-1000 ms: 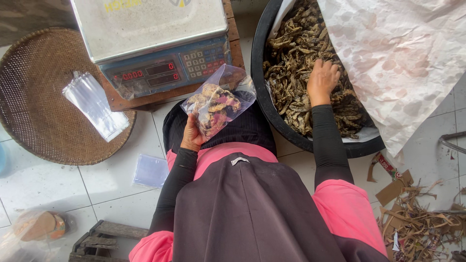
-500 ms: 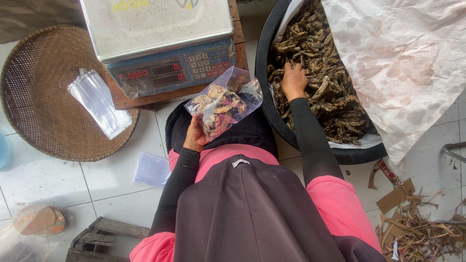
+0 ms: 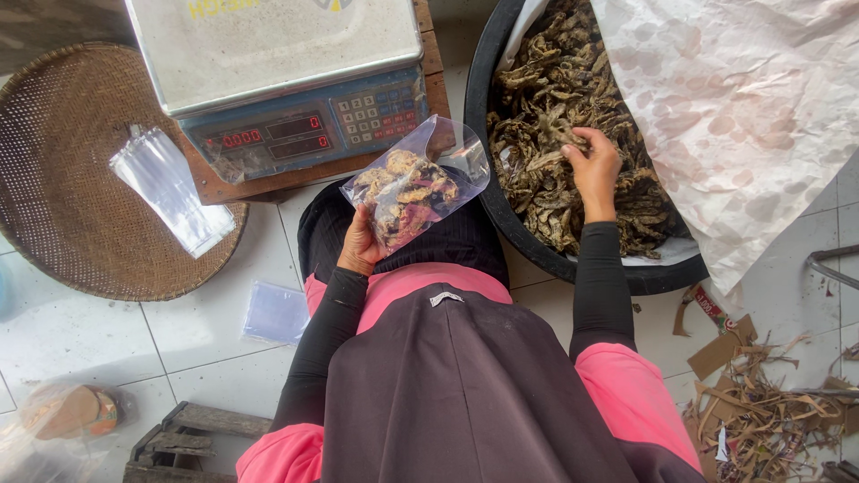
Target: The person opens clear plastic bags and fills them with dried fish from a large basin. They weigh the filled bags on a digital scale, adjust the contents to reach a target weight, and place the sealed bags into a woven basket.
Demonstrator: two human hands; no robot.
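While the left hand (image 3: 360, 249) grips 1 clear plastic bag (image 3: 413, 186) of dried pieces from below, fingers clenched around its lower end, the bag sits just in front of the digital scale (image 3: 286, 80). Right of the scale, the right hand (image 3: 594, 167) pinches dried pieces (image 3: 555, 134) inside the black tub (image 3: 501, 224). Left of the scale, 1 stack of empty bags (image 3: 170, 188) lies in the woven tray (image 3: 54, 197).

Your left hand (image 3: 360, 248) is raised before your chest, palm up, fingers curled in a grip. Your right arm reaches forward and outward, right hand (image 3: 594, 165) palm down, fingertips pinched together.
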